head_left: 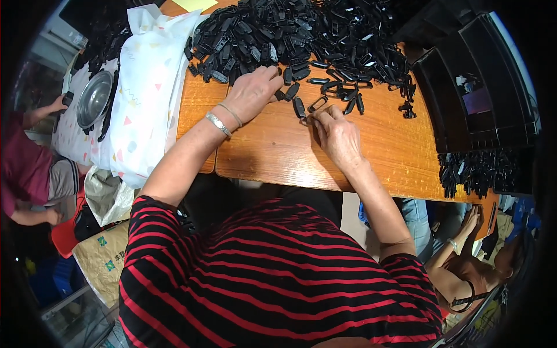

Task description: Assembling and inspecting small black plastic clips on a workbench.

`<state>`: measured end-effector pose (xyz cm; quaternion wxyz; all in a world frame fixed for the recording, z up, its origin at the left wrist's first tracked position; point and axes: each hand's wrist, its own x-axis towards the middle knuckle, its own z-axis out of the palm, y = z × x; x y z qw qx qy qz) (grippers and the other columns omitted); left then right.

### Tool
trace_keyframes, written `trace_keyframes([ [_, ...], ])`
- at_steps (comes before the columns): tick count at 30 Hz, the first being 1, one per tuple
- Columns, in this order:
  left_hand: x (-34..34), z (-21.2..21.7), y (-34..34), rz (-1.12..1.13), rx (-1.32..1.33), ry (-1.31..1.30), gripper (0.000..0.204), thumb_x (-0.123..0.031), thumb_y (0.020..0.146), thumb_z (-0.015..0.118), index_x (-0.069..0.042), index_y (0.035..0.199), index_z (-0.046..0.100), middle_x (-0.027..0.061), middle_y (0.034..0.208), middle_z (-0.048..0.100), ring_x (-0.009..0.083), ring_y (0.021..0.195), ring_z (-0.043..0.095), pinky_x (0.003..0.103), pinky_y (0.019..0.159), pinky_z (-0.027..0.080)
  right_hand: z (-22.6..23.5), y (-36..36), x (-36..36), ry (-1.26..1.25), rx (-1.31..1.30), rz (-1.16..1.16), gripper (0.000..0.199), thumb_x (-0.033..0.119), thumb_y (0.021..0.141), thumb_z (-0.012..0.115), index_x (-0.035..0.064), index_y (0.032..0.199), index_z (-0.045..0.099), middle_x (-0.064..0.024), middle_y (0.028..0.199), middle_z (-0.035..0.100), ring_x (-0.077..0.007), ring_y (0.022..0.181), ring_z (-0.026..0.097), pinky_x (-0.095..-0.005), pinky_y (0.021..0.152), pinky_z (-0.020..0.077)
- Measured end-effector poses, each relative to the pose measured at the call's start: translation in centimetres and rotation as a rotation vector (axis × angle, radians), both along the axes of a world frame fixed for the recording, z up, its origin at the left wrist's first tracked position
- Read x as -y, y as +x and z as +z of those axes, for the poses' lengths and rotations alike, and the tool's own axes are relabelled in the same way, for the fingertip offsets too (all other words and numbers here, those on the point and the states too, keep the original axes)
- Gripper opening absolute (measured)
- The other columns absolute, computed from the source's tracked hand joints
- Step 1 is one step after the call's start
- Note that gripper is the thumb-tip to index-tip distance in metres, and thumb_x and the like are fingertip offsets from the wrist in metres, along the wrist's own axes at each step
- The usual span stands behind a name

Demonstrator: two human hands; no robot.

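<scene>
A large heap of small black plastic parts covers the far side of the wooden table. My left hand, with a silver bracelet on its wrist, reaches to the heap's near edge. Its fingers are curled down beside a small black oval part, and what lies under them is hidden. Nearer to me, my right hand has thumb and forefinger pinched together low over the table. Whatever is in that pinch is too small to name. Just beyond its fingertips lie a hollow black frame and a solid black oval part.
A white patterned bag stands along the table's left side, with a metal bowl beyond it. At right stands a black box, more black parts near it. One person sits at far left, another at lower right.
</scene>
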<state>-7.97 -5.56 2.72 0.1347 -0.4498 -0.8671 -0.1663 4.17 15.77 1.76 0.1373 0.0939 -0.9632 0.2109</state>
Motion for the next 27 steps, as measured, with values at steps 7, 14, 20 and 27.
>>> trace_keyframes([
  [7,1.9,-2.7,1.9,0.067,0.284,0.231,0.027,-0.008,0.080,0.071,-0.003,0.103,0.057,0.0079,0.084,0.060,0.0253,0.074,0.061,0.033,0.067,0.051,0.3,0.8,-0.1,0.016,0.061,0.109,0.017,0.010,0.083,0.070,0.0044,0.100,0.068,-0.0129,0.094,0.061,-0.0340,0.075,0.066,-0.0411,0.063,0.0549],
  [14,1.0,-2.3,6.6,0.127,1.271,0.998,0.029,-0.008,0.091,0.065,0.002,0.117,0.057,-0.0011,0.088,0.063,0.0039,0.071,0.054,0.019,0.063,0.046,1.7,0.6,0.9,-0.297,0.031,0.085,0.023,0.007,0.085,0.070,0.0002,0.106,0.064,-0.0117,0.092,0.061,-0.0220,0.073,0.066,-0.0321,0.061,0.0541],
  [20,0.6,-0.6,8.2,0.053,1.349,1.109,0.029,-0.003,0.090,0.064,0.002,0.118,0.057,0.0027,0.098,0.066,0.0049,0.081,0.060,0.018,0.069,0.048,3.0,0.5,4.3,-0.566,-0.004,0.030,0.022,0.004,0.086,0.069,-0.0008,0.107,0.063,-0.0076,0.089,0.060,-0.0114,0.071,0.061,-0.0241,0.059,0.0489],
  [27,0.7,-0.3,8.8,0.016,1.273,1.161,0.027,-0.001,0.091,0.063,0.005,0.116,0.058,0.0050,0.100,0.066,0.0066,0.086,0.062,0.019,0.073,0.050,2.5,0.6,5.2,-0.661,0.013,0.062,0.019,0.003,0.085,0.070,0.0000,0.104,0.065,-0.0045,0.086,0.058,-0.0082,0.066,0.057,-0.0211,0.057,0.0461],
])
